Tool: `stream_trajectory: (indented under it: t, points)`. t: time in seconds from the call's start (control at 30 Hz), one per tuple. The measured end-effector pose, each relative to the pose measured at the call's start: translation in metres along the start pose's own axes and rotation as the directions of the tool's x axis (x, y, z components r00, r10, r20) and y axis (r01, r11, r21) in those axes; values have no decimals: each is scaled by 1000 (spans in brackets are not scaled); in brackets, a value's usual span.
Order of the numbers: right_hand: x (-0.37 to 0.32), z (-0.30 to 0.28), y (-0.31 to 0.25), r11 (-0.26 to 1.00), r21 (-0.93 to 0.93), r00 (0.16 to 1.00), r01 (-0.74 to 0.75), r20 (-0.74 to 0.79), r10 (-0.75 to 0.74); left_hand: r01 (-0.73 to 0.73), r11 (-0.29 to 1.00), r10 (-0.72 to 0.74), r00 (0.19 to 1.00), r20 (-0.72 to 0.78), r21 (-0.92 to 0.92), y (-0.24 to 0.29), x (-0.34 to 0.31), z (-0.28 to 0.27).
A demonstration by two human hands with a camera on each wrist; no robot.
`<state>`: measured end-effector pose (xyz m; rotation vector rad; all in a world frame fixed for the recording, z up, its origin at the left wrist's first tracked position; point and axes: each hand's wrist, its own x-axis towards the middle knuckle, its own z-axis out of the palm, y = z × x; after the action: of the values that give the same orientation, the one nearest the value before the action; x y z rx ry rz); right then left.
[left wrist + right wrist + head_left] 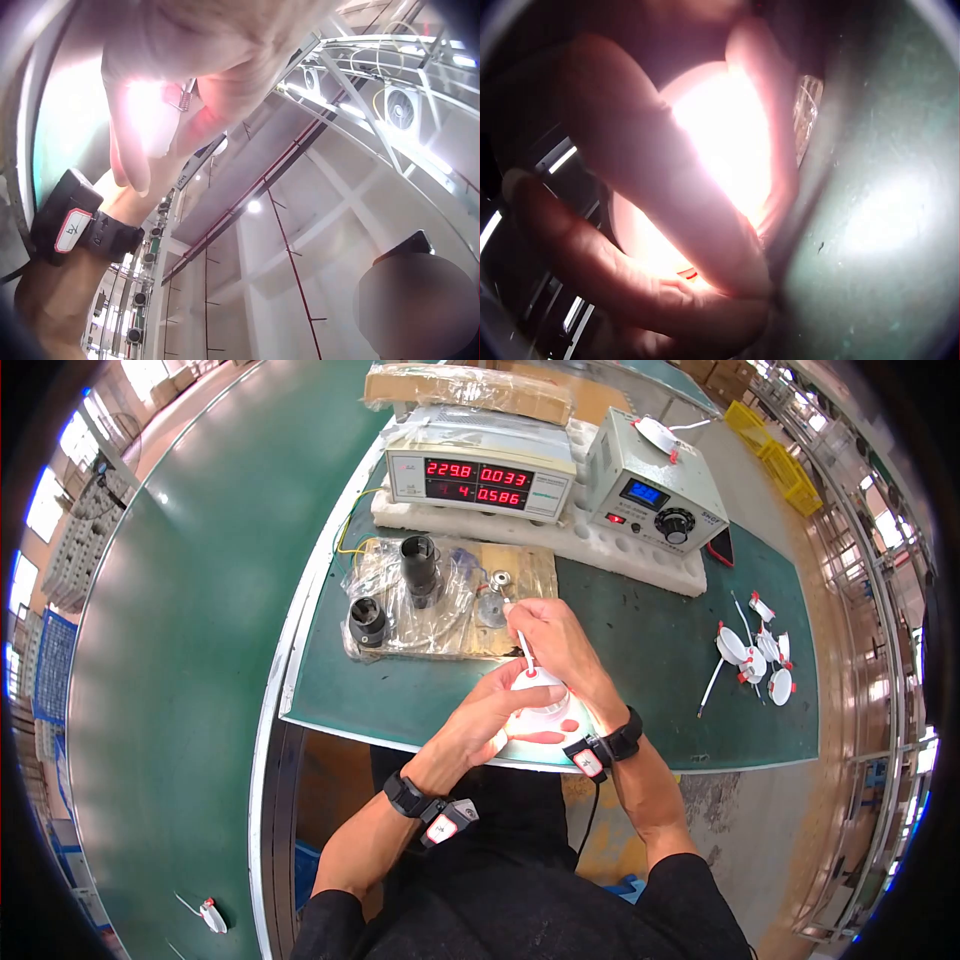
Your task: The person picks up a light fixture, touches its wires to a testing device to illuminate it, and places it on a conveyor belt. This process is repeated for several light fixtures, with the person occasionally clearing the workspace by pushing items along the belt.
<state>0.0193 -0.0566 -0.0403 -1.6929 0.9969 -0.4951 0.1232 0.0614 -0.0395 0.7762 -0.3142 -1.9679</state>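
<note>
In the head view a round white lamp, lit and glowing downward, is gripped by the left hand, its thumb over the top and fingers beneath. The right hand pinches the lamp's white cable close to the metal contact piece on the taped board. Bright light from the lamp washes over the fingers in the left wrist view, where a metal spring clip shows. Fingers cross the glaring lamp face in the right wrist view.
Two black cylindrical sockets stand on the taped board. Behind are a power meter with red digits and a grey box with a dial. Several white lamps lie at the right; another lamp rests on the grey box.
</note>
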Motion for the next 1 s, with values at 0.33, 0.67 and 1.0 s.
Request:
stream_trajectory:
  t: [0.33, 0.67, 1.0]
  points:
    - [-1, 0, 1, 1000, -23, 1000, 21, -18, -21, -8, 1000, 8, 1000, -12, 13, -6, 6, -7]
    - [-1, -1, -5, 999, -35, 1000, -14, -10, 14, -29, 1000, 28, 999, 31, 3, -8, 5, -9]
    - [4, 7, 12, 990, 142, 1000, -9, 23, 6, -138, 984, 147, 986, -76, 113, -10, -1, -8]
